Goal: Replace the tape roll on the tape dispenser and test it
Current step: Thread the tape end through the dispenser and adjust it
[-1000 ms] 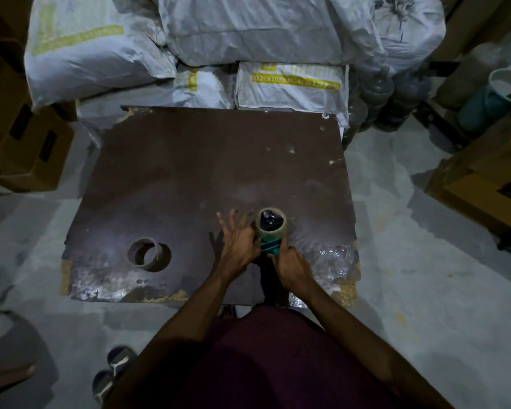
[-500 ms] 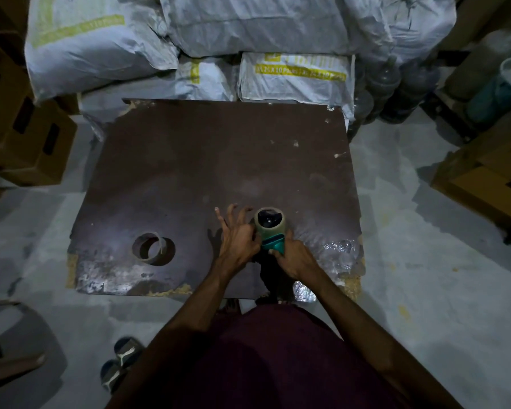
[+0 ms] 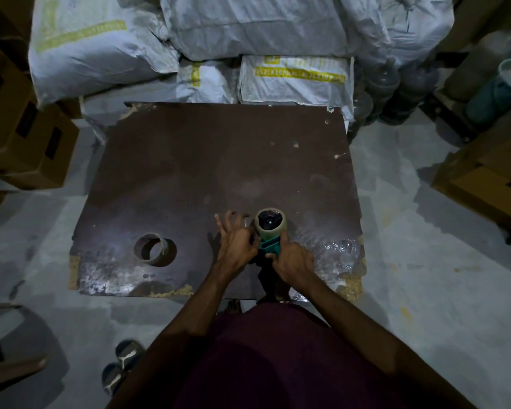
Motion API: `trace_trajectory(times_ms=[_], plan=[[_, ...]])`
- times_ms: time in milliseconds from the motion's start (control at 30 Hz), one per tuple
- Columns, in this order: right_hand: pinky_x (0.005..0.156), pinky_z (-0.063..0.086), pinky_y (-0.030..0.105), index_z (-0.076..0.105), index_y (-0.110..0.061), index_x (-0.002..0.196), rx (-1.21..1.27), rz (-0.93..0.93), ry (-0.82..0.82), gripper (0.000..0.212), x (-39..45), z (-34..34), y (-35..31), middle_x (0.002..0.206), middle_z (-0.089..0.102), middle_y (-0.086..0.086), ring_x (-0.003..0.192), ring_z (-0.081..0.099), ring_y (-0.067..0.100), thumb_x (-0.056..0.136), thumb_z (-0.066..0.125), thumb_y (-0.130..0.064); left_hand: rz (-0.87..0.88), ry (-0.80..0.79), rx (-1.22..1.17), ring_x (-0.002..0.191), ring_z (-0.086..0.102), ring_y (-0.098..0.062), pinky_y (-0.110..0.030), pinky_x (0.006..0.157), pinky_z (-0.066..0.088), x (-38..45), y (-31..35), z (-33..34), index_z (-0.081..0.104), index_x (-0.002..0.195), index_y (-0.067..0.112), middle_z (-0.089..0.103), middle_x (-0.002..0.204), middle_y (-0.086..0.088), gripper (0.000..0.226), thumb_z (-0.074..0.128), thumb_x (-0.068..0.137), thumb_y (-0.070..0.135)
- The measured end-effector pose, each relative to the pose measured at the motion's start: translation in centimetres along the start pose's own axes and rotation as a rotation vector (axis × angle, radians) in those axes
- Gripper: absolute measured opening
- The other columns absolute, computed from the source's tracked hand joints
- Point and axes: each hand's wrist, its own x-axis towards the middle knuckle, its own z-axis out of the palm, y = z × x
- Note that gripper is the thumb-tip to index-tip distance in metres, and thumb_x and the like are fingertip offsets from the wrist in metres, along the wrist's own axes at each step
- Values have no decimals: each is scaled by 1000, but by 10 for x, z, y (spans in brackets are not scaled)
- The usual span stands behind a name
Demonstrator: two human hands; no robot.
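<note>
Head view. Tape dispenser (image 3: pixel 269 246), teal body, sits lower centre of frame on the brown board (image 3: pixel 219 160), w/ a tape roll (image 3: pixel 270 225) already seated on its hub. Right hand (image 3: pixel 292 261) curls round the dispenser body from below-right. Left hand (image 3: pixel 237 242) lies just left of the roll, fingers (image 3: pixel 223 224) spread; thumb side meets the dispenser, but whether it pinches a tape end cannot be told. Spent core (image 3: pixel 151 248) lies lower left, well apart. Step, judged: roll mounted, threading or feeding the tape. Next move prob. needs the free end drawn past the cutter, then a test pull.
</note>
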Motion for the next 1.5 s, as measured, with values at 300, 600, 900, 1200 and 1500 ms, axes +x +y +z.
trace_trajectory(times_ms=[300,600,900,1200,1500], plan=[[75,54,42,34,-17,135,-38,-27,65,61,1,0,-5,100,74,10,88,72,32,90,61,-48,14,-17,137,143,18,-39,-75,116,-14,-8,8,-3,75,93,9,50,140,-12,18,63,85,19],[74,53,40,34,-17,138,-1,3,51,62,1,-3,-1,100,74,10,90,72,32,91,62,-47,-8,-12,239,131,27,-37,-84,111,2,-9,12,-3,75,88,8,57,124,-16,20,73,76,23],[86,51,43,29,-18,147,113,90,-45,73,11,-12,10,118,69,14,108,65,35,91,61,-52,-41,-96,150,146,18,-41,-77,114,-15,-12,22,-23,70,113,15,44,139,-12,33,59,89,34],[91,51,43,29,-27,148,209,193,-148,77,21,-19,16,126,66,14,114,63,36,87,60,-63,-19,-125,146,143,18,-40,-78,115,-7,-11,21,-29,65,117,11,42,138,-14,33,52,97,33],[97,51,45,32,-33,146,449,254,-220,78,29,-35,26,134,64,10,116,63,35,82,62,-65,12,-126,43,138,19,-38,-79,115,-3,-13,8,-34,69,105,10,43,132,-15,26,54,94,28]])
